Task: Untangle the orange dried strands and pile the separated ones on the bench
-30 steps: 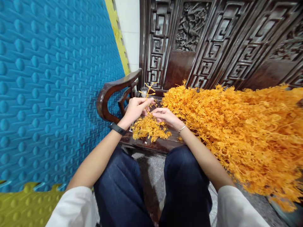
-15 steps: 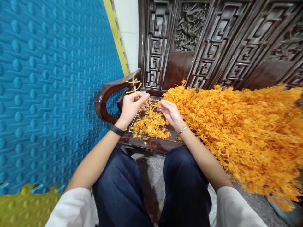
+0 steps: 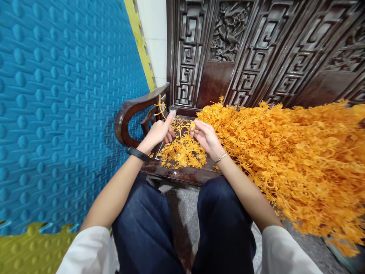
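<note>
My left hand [image 3: 159,131] is over the left part of the wooden seat [image 3: 185,173], with thumb raised and fingers apart. Just beyond it shows a bare orange branched stem [image 3: 160,108]; whether it still touches the hand is hard to see. My right hand [image 3: 207,137] is closed, fingertips pinching a small orange plastic flower piece [image 3: 193,124]. Between and below the hands, a loose pile of small orange flower pieces [image 3: 182,152] lies on the seat. Thin orange stems [image 3: 180,125] lie behind that pile.
A large heap of orange artificial sprays [image 3: 296,156] fills the right side. At the left is the seat's curved wooden armrest [image 3: 122,121], beside blue foam matting [image 3: 57,114]. A carved dark wooden backrest [image 3: 216,83] rises behind. My knees are close to the seat's front edge.
My left hand has moved slightly left and down, and its fingers have spread from the branched stem, which now appears lower. My right hand has stayed nearly in place.
</note>
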Action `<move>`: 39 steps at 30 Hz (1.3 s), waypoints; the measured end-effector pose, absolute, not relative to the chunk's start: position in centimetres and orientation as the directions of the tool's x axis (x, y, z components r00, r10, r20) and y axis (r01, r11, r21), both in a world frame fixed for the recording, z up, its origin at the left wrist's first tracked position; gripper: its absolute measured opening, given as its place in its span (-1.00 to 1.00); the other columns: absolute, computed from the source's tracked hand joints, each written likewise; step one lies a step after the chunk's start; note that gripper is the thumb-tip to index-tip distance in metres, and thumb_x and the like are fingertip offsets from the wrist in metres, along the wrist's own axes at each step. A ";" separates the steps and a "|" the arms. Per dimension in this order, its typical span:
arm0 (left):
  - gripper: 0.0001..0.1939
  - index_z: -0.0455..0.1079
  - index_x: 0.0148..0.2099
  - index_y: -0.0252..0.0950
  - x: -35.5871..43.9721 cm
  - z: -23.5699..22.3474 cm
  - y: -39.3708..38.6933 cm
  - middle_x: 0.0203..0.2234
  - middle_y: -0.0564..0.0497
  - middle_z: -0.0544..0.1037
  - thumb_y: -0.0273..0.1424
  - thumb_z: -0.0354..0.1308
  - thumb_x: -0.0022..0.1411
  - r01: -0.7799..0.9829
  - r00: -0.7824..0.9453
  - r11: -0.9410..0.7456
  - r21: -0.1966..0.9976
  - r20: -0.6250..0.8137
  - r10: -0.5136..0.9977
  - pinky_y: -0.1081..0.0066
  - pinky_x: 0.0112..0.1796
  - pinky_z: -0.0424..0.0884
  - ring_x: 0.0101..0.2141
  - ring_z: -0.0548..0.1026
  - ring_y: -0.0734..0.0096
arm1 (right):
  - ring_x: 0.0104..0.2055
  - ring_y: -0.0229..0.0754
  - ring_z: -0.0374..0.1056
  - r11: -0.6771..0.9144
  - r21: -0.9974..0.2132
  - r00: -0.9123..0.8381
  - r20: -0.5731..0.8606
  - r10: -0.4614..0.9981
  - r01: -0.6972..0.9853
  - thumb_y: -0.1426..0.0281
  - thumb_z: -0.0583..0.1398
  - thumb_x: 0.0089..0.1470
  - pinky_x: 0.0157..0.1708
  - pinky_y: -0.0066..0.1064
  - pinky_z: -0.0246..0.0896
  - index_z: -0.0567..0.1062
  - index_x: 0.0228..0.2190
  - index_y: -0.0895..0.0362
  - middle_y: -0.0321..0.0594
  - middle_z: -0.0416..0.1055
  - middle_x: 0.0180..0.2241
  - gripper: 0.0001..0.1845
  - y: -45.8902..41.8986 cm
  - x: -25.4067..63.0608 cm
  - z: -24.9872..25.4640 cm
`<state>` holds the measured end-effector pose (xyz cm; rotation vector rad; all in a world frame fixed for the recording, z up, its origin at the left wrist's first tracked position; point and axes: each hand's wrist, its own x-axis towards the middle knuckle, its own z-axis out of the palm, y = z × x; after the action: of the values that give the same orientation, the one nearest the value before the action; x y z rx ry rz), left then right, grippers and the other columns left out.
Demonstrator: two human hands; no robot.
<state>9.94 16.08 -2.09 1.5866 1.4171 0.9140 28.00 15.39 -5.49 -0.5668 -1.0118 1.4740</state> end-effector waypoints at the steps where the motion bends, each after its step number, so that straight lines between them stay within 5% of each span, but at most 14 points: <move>1: -0.21 0.29 -0.70 -0.30 9.9 -2.1 15.9 -0.85 -0.05 0.33 0.24 -0.30 0.12 0.510 0.110 -0.063 0.858 0.008 0.994 0.42 -0.62 0.26 -0.77 0.32 0.44 | -0.54 -0.41 0.33 0.078 -0.838 -0.185 0.208 0.961 -0.540 0.29 0.35 -0.13 -0.49 -0.56 0.29 0.41 -0.54 0.13 -0.38 0.39 -0.59 -0.76 15.4 28.0 -5.4; 4: -0.21 0.13 -0.82 -0.26 9.9 -1.7 15.3 -0.92 0.00 0.17 0.19 -0.31 0.18 0.669 0.080 -0.127 0.733 0.099 0.992 0.42 -0.56 0.22 -0.78 0.23 0.50 | -0.59 -0.42 0.30 0.088 -0.837 -0.184 0.219 0.958 -0.541 0.28 0.34 -0.12 -0.55 -0.56 0.26 0.38 -0.56 0.13 -0.37 0.40 -0.60 -0.74 15.4 28.2 -5.3; 7: -0.22 0.05 -0.84 -0.26 9.9 -1.2 14.8 -0.95 0.06 0.04 0.18 -0.27 0.18 0.623 0.145 -0.119 0.773 0.035 0.989 0.45 -0.60 0.16 -0.81 0.13 0.56 | -0.62 -0.41 0.29 0.091 -0.841 -0.183 0.220 0.958 -0.534 0.28 0.33 -0.11 -0.59 -0.56 0.25 0.35 -0.58 0.12 -0.37 0.42 -0.61 -0.73 15.5 28.3 -5.3; 11: -0.20 0.31 -0.68 -0.33 10.0 -0.7 14.9 -0.84 -0.02 0.32 0.23 -0.30 0.14 0.245 0.364 0.126 0.961 -0.212 0.907 0.50 -0.66 0.23 -0.78 0.28 0.54 | -0.60 -0.39 0.34 0.094 -0.853 -0.162 0.203 0.966 -0.514 0.26 0.31 -0.10 -0.55 -0.54 0.30 0.36 -0.56 0.13 -0.32 0.47 -0.57 -0.73 15.5 28.3 -5.2; 14: -0.29 0.40 -0.49 -0.38 10.1 -0.6 15.3 -0.71 -0.05 0.46 0.12 -0.23 0.23 -0.064 0.362 0.303 0.951 -0.260 0.895 0.51 -0.56 0.39 -0.71 0.40 0.52 | -0.57 -0.36 0.39 0.088 -0.862 -0.153 0.188 0.970 -0.500 0.24 0.31 -0.10 -0.49 -0.51 0.35 0.38 -0.52 0.14 -0.26 0.52 -0.51 -0.74 15.5 28.2 -5.2; 18: -0.56 0.40 -0.26 -0.42 10.0 -0.8 15.6 -0.53 -0.09 0.55 -0.09 0.00 0.27 -0.364 0.217 0.225 0.904 -0.152 0.964 0.44 -0.24 0.50 -0.45 0.57 0.43 | -0.58 -0.37 0.38 0.088 -0.873 -0.167 0.190 0.967 -0.480 0.23 0.31 -0.12 -0.48 -0.52 0.35 0.36 -0.50 0.13 -0.27 0.52 -0.50 -0.71 15.5 28.1 -5.2; 21: -0.59 0.34 -0.04 -0.40 9.9 -1.0 15.4 -0.27 -0.18 0.58 -0.17 0.12 0.21 -0.445 0.193 0.053 0.894 0.038 0.980 0.30 0.01 0.40 -0.14 0.55 0.27 | -0.58 -0.39 0.36 0.102 -0.882 -0.180 0.205 0.962 -0.460 0.22 0.31 -0.11 -0.50 -0.54 0.33 0.33 -0.50 0.12 -0.32 0.49 -0.52 -0.70 15.4 28.1 -5.3; 28: -0.51 0.28 0.09 -0.23 10.5 -1.2 14.2 0.10 -0.12 0.39 -0.33 0.24 0.09 -0.126 0.415 -0.372 0.920 0.389 0.822 0.11 0.17 0.16 0.17 0.28 0.18 | -0.58 -0.42 0.27 0.100 -0.883 -0.248 0.235 0.940 -0.459 0.21 0.31 -0.07 -0.52 -0.55 0.25 0.35 -0.46 0.09 -0.42 0.36 -0.58 -0.72 14.8 27.9 -4.9; 34: -0.53 0.31 0.09 -0.18 11.4 -1.8 13.7 0.22 -0.09 0.24 -0.17 0.17 0.16 0.336 0.533 -0.804 0.491 0.605 0.592 -0.01 0.22 -0.05 0.28 0.02 0.16 | -0.57 -0.42 0.16 0.069 -0.864 -0.334 0.265 0.904 -0.498 0.23 0.34 -0.12 -0.56 -0.56 0.16 0.37 -0.44 0.09 -0.44 0.24 -0.60 -0.72 14.1 27.6 -4.4; 39: -0.34 0.25 0.16 -0.26 11.5 -2.8 14.8 0.17 -0.21 0.30 -0.08 0.21 0.07 0.380 0.548 -0.825 0.419 0.616 0.566 0.02 0.20 0.03 0.25 0.11 0.10 | -0.56 -0.41 0.08 0.077 -0.865 -0.336 0.272 0.902 -0.495 0.23 0.35 -0.15 -0.61 -0.55 0.04 0.39 -0.46 0.09 -0.43 0.15 -0.56 -0.71 13.9 27.4 -4.3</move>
<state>11.46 14.77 -2.84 2.5496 0.7934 1.1409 27.39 13.92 -4.28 -0.4857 -1.1842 1.5409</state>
